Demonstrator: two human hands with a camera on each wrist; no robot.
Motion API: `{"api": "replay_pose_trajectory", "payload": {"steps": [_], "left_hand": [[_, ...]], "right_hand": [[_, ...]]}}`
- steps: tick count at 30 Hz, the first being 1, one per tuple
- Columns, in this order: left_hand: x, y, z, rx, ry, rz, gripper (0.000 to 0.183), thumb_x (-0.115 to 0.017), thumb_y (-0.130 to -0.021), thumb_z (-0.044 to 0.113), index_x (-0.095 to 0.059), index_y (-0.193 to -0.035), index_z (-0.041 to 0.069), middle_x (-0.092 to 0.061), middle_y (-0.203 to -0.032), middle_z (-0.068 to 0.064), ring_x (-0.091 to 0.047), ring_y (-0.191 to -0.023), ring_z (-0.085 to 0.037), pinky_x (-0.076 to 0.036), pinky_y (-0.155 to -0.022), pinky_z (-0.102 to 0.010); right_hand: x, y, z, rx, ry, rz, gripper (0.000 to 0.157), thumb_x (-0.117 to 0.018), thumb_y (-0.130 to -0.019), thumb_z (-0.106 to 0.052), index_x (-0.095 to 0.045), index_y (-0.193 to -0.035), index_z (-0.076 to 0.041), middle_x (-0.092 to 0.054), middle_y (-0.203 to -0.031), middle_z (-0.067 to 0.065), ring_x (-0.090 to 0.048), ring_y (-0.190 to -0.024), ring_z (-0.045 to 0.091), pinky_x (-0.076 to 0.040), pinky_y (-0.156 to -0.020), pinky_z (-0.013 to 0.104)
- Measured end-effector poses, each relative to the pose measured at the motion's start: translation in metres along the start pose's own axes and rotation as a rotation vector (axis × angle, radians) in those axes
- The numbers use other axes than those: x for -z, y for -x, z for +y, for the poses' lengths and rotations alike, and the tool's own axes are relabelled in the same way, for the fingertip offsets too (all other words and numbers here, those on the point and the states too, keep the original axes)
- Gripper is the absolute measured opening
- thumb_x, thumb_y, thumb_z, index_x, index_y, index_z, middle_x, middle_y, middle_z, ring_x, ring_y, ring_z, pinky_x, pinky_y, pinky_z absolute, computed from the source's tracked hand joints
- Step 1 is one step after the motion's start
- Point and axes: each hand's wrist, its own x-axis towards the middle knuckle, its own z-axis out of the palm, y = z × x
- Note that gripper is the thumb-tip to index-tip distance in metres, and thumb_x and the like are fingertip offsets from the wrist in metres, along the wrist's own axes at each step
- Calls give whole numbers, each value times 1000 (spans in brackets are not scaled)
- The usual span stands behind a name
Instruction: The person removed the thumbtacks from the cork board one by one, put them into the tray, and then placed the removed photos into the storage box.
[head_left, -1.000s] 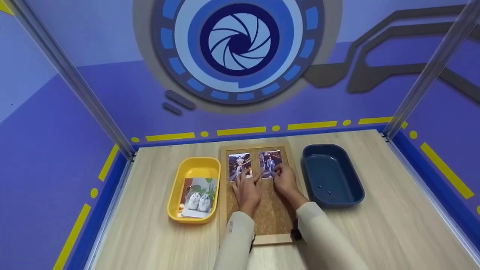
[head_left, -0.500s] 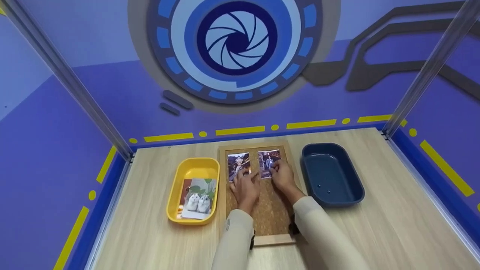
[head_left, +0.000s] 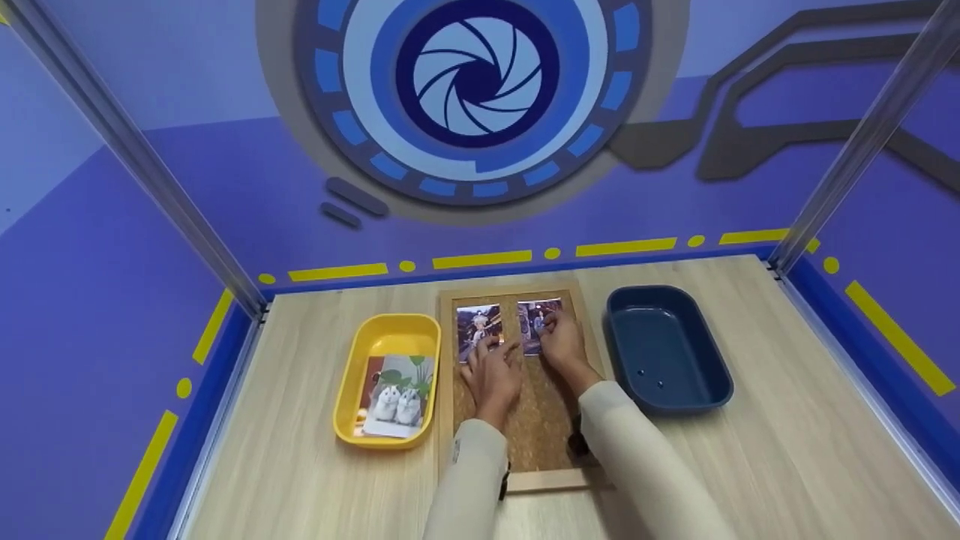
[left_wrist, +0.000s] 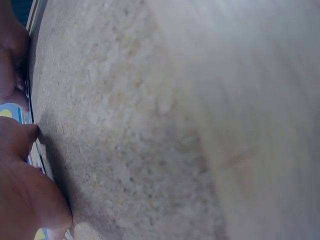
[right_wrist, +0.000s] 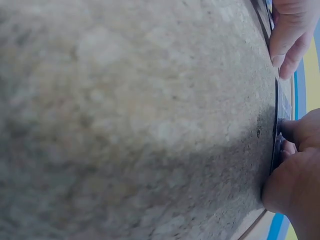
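A wood-framed cork board (head_left: 547,420) lies on the table with two photos along its far end. Fingers of my left hand (head_left: 493,379) spread over the lower part of the left photo (head_left: 474,319), a person in an outdoor scene. My right hand (head_left: 566,345) bends its fingers at the right side of the right photo (head_left: 529,319), covering part of it. In the right wrist view, the right thumb and fingers (right_wrist: 302,175) meet low over the photo's edge; I cannot tell whether a small thing is between them.
To the left stands a yellow tray (head_left: 345,390) with several photos, the top one (head_left: 401,397) showing two white hamsters. At right, a dark blue tray (head_left: 664,352) holds two tiny shiny pieces (head_left: 660,384). A patterned blue-purple wall (head_left: 337,247) closes the table's far side.
My right hand has shifted up and slightly left along the right photo, its forearm following. The left hand stays on the left photo; both photos keep their places on the board.
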Motion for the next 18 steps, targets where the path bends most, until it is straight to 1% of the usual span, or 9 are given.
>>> {"api": "replay_pose_trajectory", "payload": {"steps": [3,7,14,18], "left_hand": [[1,-1,0,-5,11,2,25,-72,-102,27,-79,-126,31,-59,-149,-3,-48,-140,-29,-34,-108,-54],[0,2,0,-15,27,13,23,-72,-102,27,-80,-123,29,-60,-147,-4,-50,-138,-30,-34,-104,-55],[-3,0,-2,-30,25,38,25,-72,-101,27,-80,-124,30,-61,-145,-5,-51,-136,-30,-34,-104,-54],[-3,-1,-3,-29,23,35,25,-72,-100,27,-80,-124,30,-61,-145,-5,-51,-137,-31,-34,-105,-54]], "right_hand": [[-2,-5,-2,-18,8,1,11,-71,-94,-2,-69,-105,3,-67,-95,13,-63,-90,28,-53,-83,44],[-3,-7,-2,-55,10,-19,15,-72,-96,-5,-69,-109,3,-68,-97,13,-64,-93,28,-55,-86,45],[-3,-12,-3,-81,6,-32,24,-69,-98,-7,-69,-120,2,-71,-110,18,-67,-104,32,-57,-94,48],[-4,-14,-4,-98,-5,-51,27,-67,-99,-7,-69,-125,2,-70,-114,18,-66,-108,32,-56,-97,47]]}}
